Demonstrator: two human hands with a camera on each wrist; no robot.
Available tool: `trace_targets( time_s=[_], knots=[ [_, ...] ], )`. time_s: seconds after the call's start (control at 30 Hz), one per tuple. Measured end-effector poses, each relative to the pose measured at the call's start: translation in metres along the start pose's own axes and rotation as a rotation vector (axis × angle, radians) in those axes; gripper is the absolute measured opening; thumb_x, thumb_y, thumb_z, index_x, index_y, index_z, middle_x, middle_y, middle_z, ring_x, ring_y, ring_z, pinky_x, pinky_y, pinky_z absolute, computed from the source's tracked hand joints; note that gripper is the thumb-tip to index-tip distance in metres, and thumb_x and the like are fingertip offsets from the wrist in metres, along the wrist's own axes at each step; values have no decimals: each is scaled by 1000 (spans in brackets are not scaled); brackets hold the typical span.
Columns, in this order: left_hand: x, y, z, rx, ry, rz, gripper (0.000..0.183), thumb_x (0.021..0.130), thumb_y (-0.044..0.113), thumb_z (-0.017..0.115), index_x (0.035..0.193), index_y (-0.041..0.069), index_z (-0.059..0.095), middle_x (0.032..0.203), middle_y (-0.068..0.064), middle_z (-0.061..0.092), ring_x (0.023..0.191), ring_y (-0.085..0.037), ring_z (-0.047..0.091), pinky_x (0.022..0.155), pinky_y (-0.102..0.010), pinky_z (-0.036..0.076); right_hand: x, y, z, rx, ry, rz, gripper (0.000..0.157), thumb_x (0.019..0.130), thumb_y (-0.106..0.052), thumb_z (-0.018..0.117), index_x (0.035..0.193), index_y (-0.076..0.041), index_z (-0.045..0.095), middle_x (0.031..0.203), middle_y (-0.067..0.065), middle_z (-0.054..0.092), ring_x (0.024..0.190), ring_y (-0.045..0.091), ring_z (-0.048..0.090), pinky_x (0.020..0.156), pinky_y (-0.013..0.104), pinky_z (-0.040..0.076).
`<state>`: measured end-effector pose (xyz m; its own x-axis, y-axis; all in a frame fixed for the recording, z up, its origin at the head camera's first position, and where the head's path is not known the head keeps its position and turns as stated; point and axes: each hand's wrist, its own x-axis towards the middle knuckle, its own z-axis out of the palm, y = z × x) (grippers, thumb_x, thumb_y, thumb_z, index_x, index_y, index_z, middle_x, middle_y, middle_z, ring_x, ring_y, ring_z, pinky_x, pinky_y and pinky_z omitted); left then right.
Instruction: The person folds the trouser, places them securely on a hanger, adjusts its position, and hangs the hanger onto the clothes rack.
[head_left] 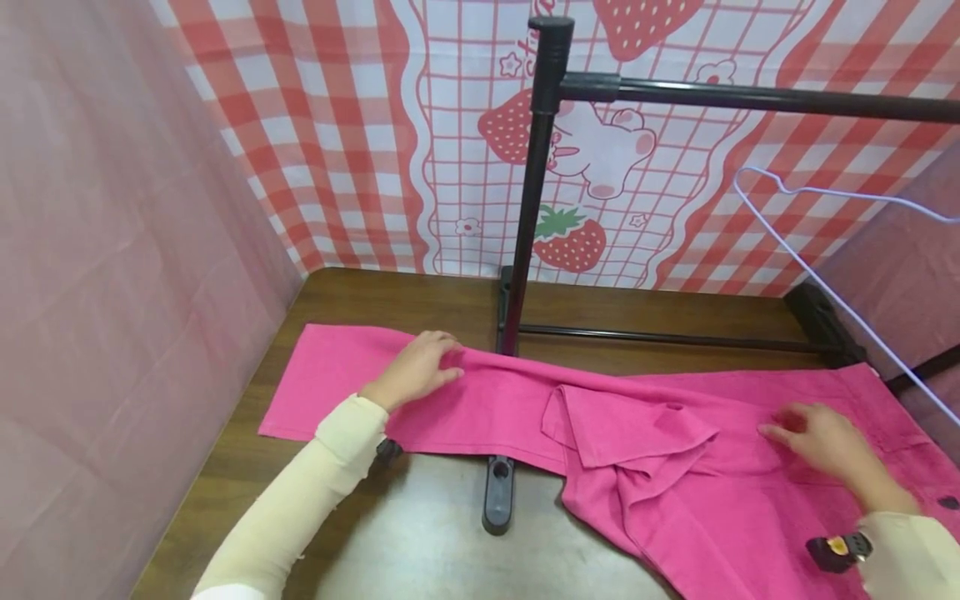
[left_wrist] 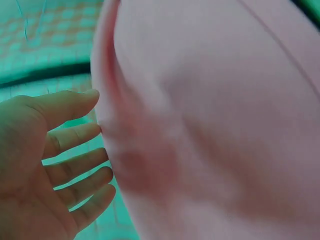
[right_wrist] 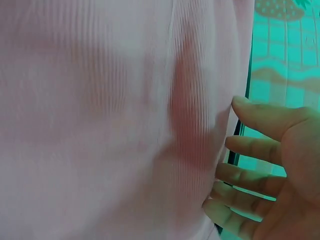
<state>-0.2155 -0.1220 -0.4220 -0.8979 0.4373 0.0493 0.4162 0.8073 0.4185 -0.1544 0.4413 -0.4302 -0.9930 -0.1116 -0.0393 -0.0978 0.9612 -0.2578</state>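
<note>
A pair of bright pink trousers (head_left: pixel 480 404) lies across the table, one leg stretched out to the left and the wider top part at the right. The second leg is partly folded and bunched near the middle. My left hand (head_left: pixel 417 371) is at the far edge of the stretched leg, fingers spread and loosely bent; in the left wrist view the fingertips meet the edge of the cloth (left_wrist: pixel 210 125). Over the upper part of the trousers is my right hand (head_left: pixel 825 442), also loosely bent, its fingertips at the fabric (right_wrist: pixel 125 125) in the right wrist view. Neither hand visibly pinches the cloth.
A black metal rack (head_left: pixel 528 208) stands on the wooden table (head_left: pixel 420 292), its foot (head_left: pixel 498 500) partly under the trousers. A pale lilac wire hanger (head_left: pixel 817 279) is at the right. Behind hangs a strawberry-patterned checked curtain (head_left: pixel 480 233); pink cloth (head_left: pixel 135 275) walls the left side.
</note>
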Motion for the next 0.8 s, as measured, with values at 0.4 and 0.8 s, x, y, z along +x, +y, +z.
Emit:
trace_targets(
  time_s=[0.4, 0.8],
  knots=[
    [11, 69, 29, 124, 84, 94, 37, 90, 29, 70, 121, 10, 66, 125, -11, 58, 120, -26, 51, 104, -40, 44, 6, -36, 22, 11, -56, -70, 65, 79, -40, 78, 112, 13, 61, 102, 33, 60, 97, 51, 57, 82, 63, 46],
    [11, 121, 44, 124, -150, 323, 54, 87, 44, 70, 133, 17, 57, 141, -5, 51, 132, -21, 46, 111, -35, 40, 8, -40, 28, -27, -47, -68, 63, 77, -36, 79, 111, 13, 60, 99, 30, 59, 93, 50, 57, 80, 62, 46]
  ],
)
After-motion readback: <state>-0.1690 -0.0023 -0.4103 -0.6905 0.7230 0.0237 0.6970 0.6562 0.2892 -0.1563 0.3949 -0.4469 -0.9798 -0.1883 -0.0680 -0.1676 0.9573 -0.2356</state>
